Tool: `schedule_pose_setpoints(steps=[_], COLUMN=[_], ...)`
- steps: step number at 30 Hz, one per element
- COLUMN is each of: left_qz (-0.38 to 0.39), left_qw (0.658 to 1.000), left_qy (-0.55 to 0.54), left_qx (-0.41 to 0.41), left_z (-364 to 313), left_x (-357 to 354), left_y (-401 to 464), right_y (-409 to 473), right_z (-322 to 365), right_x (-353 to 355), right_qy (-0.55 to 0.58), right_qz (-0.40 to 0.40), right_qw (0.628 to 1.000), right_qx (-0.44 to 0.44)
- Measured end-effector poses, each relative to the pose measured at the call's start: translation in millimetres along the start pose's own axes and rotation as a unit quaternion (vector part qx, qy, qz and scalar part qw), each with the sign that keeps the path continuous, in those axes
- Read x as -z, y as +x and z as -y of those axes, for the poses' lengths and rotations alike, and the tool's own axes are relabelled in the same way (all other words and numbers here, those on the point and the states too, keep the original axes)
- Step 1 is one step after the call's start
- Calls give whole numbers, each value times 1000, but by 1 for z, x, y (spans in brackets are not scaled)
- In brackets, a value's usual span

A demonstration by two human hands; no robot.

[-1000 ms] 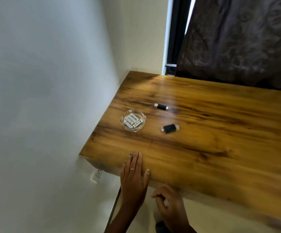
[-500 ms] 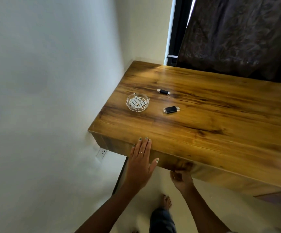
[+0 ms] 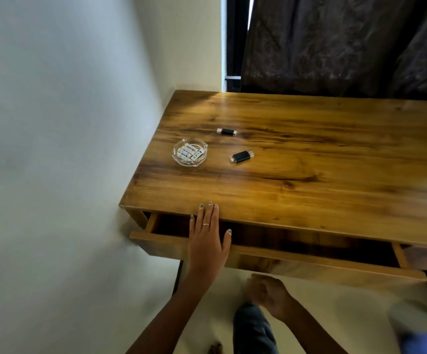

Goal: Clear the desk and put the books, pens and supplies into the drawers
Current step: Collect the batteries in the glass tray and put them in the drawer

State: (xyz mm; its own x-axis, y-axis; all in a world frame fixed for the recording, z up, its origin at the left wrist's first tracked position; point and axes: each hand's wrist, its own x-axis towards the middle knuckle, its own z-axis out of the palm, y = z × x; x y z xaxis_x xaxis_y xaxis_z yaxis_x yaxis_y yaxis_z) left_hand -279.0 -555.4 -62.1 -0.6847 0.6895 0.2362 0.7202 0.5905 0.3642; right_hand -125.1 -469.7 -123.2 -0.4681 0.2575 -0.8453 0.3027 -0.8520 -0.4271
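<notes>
The drawer (image 3: 279, 254) under the counter (image 3: 309, 180) stands partly pulled out, its inside dark and its contents not readable. The left hand (image 3: 208, 238) lies flat with straight fingers on the counter's front edge, above the drawer. The right hand (image 3: 267, 293) hangs below the drawer front, fingers loosely curled and blurred, holding nothing that can be seen.

Behind the drawer, on the counter's left part, sit a glass ashtray (image 3: 190, 152) holding batteries (image 3: 190, 152), with one USB stick (image 3: 241, 156) just to its right and a second USB stick (image 3: 226, 131) farther back.

The step in hand appears to be opening the drawer. It likely goes best with a straight, level pull while the left hand steadies the counter, wide enough to take the ashtray without tipping the batteries.
</notes>
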Motion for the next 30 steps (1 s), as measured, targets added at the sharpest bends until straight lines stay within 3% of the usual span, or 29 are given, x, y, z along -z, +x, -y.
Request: schedule_pose_setpoints(steps=[3, 5, 8, 11, 12, 15, 17, 23, 30], left_qz=[43, 61, 70, 82, 86, 101, 113, 132, 128], left_qw=[999, 998, 996, 993, 992, 989, 988, 987, 991], left_qy=[17, 28, 48, 76, 81, 95, 98, 84, 22], left_qx=[-8, -22, -31, -40, -42, -43, -40, -26, 18], left_z=[0, -1, 0, 3, 3, 3, 3, 4, 2], left_x=[0, 0, 2, 3, 5, 8, 12, 16, 19], left_y=[-6, -13, -26, -38, -42, -50, -57, -79, -97], right_y=[-48, -80, -113, -117, -113, -104, -107, -116, -117], right_z=[-13, -10, 1, 9, 9, 0, -10, -15, 11], right_x=[-23, -43, -59, -60, -56, -45, -43, -42, -38], right_qy=[-195, -282, -399, -513, -558, -672, -712, -697, -724], right_qz=[32, 54, 16, -109, -129, -115, -102, -59, 26], right_qw=[980, 950, 857, 719, 684, 641, 605, 662, 660], right_qx=[28, 123, 324, 456, 452, 353, 341, 268, 198])
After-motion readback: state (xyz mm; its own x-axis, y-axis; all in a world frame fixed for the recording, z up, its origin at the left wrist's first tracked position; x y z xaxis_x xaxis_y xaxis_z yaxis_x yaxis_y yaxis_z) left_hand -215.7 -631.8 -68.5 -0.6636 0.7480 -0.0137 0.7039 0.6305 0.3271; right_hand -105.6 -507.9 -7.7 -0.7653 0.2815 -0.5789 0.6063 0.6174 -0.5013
